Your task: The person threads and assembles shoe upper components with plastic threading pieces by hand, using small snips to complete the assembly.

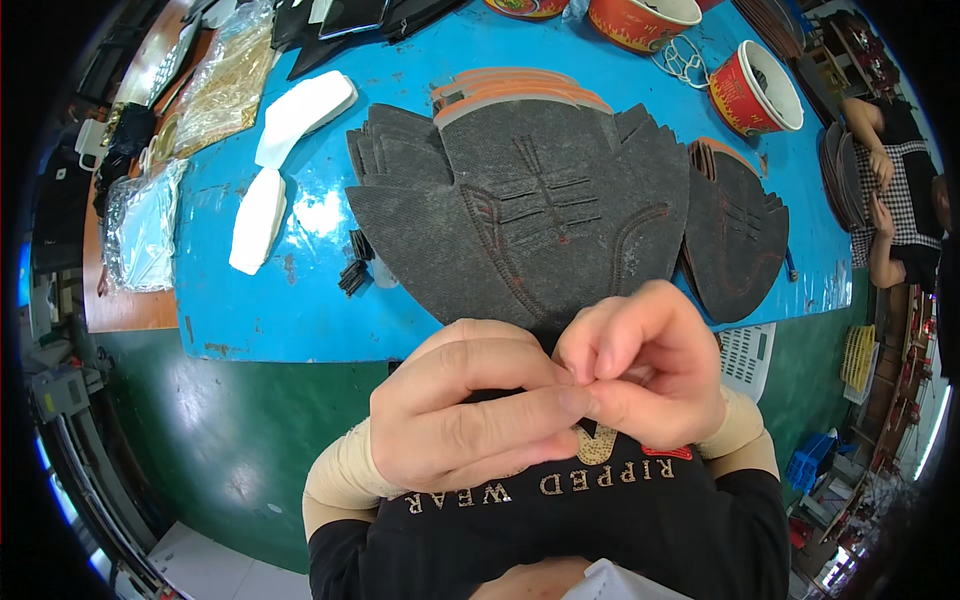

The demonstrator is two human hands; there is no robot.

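My left hand (475, 405) and my right hand (650, 365) meet in front of my chest, just off the table's near edge. Their fingertips are pinched together, and whatever lies between them is hidden or too small to name. Beyond the hands lies a large stack of dark grey stitched fabric pieces (400, 235), fanned out, with orange layers (520, 83) showing at the far edge. A smaller stack of similar dark pieces (735, 235) sits to its right. A little bundle of short black strips (354, 268) rests left of the large stack.
The blue tabletop (320, 325) carries two white pads (305, 115) at the left and a plastic-wrapped packet (143, 230). Red paper tubs (755, 90) and a loop of white cord (682, 62) stand at the far right. A co-worker (890, 170) is at the right edge.
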